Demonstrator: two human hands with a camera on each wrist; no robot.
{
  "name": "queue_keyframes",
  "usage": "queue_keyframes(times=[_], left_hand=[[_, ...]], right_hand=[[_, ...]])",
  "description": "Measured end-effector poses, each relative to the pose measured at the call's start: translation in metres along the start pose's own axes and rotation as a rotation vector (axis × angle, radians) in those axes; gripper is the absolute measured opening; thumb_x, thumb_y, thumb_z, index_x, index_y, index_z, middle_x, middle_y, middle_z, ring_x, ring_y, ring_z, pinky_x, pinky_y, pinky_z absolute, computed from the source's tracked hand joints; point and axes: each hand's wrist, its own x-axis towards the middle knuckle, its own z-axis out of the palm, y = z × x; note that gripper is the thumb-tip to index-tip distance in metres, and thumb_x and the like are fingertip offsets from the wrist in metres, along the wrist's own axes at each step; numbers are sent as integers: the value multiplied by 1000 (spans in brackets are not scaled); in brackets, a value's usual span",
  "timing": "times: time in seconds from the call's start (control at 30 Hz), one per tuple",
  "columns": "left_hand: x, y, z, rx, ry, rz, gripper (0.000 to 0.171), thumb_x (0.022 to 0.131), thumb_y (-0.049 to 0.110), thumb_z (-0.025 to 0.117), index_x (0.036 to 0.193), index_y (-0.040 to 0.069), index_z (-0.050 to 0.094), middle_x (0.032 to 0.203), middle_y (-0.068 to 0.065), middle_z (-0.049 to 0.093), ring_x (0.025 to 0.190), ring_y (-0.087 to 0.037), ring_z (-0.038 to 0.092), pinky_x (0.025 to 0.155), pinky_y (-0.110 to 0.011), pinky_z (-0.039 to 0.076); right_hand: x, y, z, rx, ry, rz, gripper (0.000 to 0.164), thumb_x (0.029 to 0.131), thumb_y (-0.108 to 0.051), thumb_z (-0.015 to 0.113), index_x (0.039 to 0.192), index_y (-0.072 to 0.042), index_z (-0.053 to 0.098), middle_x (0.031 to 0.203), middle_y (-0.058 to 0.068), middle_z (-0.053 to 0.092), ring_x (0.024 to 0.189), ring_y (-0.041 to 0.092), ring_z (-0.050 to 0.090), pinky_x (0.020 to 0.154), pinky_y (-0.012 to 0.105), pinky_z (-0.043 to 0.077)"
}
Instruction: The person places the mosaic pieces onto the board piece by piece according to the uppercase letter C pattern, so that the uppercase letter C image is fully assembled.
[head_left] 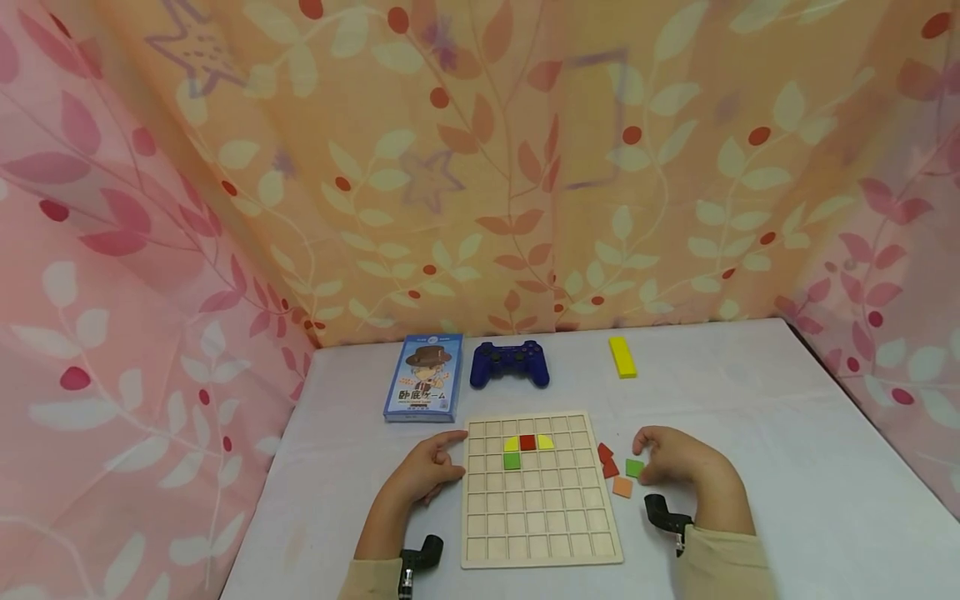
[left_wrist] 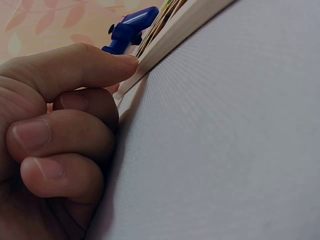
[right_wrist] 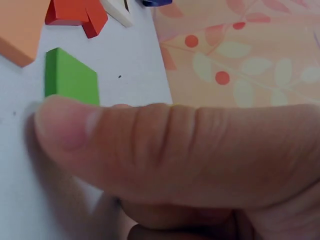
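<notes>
A wooden grid board (head_left: 536, 503) lies on the white table. In its upper cells sit a red square (head_left: 527, 442), a yellow quarter-round piece (head_left: 512, 445) on the left, another yellow piece (head_left: 545, 442) on the right and a green square (head_left: 512, 461) below. My left hand (head_left: 420, 468) rests at the board's left side, fingertip against the edge, lower fingers folded in the left wrist view. At the board's right, my right hand (head_left: 684, 458) holds thumb and forefinger apart beside a loose green tile (right_wrist: 75, 77); the thumb overlaps it, contact cannot be told.
Two loose red pieces (head_left: 611, 469) and an orange square (head_left: 622, 487) lie by the board's right edge. Behind stand a blue boxed game (head_left: 424, 379), a blue game controller (head_left: 510, 364) and a yellow bar (head_left: 622, 357). Patterned curtains (head_left: 517, 167) enclose the table.
</notes>
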Motion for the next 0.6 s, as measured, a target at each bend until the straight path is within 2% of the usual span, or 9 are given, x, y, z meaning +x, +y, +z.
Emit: queue_keyframes(times=[0.3,0.47,0.6], left_hand=[[-2,0,1,-6,9,-9,66,89,4,76,150,12,53,58,3,49,35,-9,36,34,-23,33],[-1,1,1,-2,12,-8,66,88,5,77,149,11,53,58,3,50,35,-9,36,34,-23,33],[-2,2,1,-7,12,-13,66,88,5,77,149,11,53,58,3,50,35,-10,36,34,-23,33]], right_hand=[[5,7,0,14,123,-37,26,73,-7,86,89,-11,66,70,5,48,65,22,48,60,34,35],[9,8,-3,-19,169,-53,20,79,-12,81,94,-9,68,73,7,51,69,24,49,63,36,37],[10,8,-6,-23,192,-63,23,83,-14,78,101,-6,68,78,8,54,73,24,50,65,36,39]])
